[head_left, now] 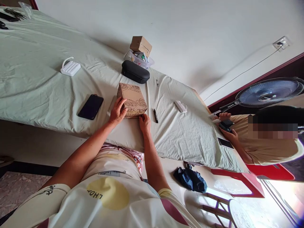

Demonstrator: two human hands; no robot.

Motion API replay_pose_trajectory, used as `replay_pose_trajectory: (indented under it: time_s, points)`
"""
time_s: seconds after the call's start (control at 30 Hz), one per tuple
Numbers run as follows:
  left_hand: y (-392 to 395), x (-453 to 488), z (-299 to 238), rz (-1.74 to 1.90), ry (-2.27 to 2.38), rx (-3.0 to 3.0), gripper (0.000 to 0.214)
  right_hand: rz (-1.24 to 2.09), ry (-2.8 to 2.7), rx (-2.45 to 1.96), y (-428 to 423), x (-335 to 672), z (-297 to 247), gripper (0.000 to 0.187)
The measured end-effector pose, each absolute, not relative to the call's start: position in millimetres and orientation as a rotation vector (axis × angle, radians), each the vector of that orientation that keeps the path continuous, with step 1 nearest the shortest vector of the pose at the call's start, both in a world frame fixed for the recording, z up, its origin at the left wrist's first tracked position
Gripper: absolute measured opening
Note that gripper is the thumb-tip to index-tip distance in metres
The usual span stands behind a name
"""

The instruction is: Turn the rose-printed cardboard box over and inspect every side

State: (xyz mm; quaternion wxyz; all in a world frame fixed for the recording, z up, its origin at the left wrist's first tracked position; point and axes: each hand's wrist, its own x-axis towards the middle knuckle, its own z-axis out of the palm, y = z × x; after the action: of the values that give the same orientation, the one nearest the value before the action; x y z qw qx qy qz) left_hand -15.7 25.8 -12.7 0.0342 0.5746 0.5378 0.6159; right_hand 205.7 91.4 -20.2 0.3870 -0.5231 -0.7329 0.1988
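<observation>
A brown cardboard box [132, 98] printed with rose outlines rests on the pale green cloth covering the table [35, 72]. My left hand [117, 111] lies against the box's near left side, fingers spread flat on it. My right hand [144, 123] touches the box's near right bottom corner with curled fingertips. A black marker [155, 115] lies on the cloth just right of my right hand. A black phone [91, 106] lies to the left of my left hand.
Behind the box are a black oval case [135, 72], a clear tub [142, 60] with a small brown box [141, 45] on it, and a white holder [70, 67]. Another person sits at the right holding a dark device [226, 124]. A fan [269, 91] stands behind.
</observation>
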Motion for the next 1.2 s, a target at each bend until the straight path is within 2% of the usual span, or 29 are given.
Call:
replay_pose_trajectory:
  time_s: [0.13, 0.37, 0.7, 1.2]
  points:
    - [26, -15, -12, 1.908, 1.650, 1.752, 0.064, 0.528, -1.797, -1.311, 91, 205, -22, 0.017]
    - [21, -15, -6, 1.978, 1.619, 1.745, 0.069, 0.689, -1.595, -1.283, 89, 202, -18, 0.042]
    - [29, -10, -14, 1.874, 1.273, 1.411, 0.076, 0.966, -1.206, -1.050, 93, 204, -11, 0.049]
    - [36, -8, -23, 1.759, 1.118, 1.137, 0.070, 1.015, -1.457, -1.038, 84, 195, -9, 0.052]
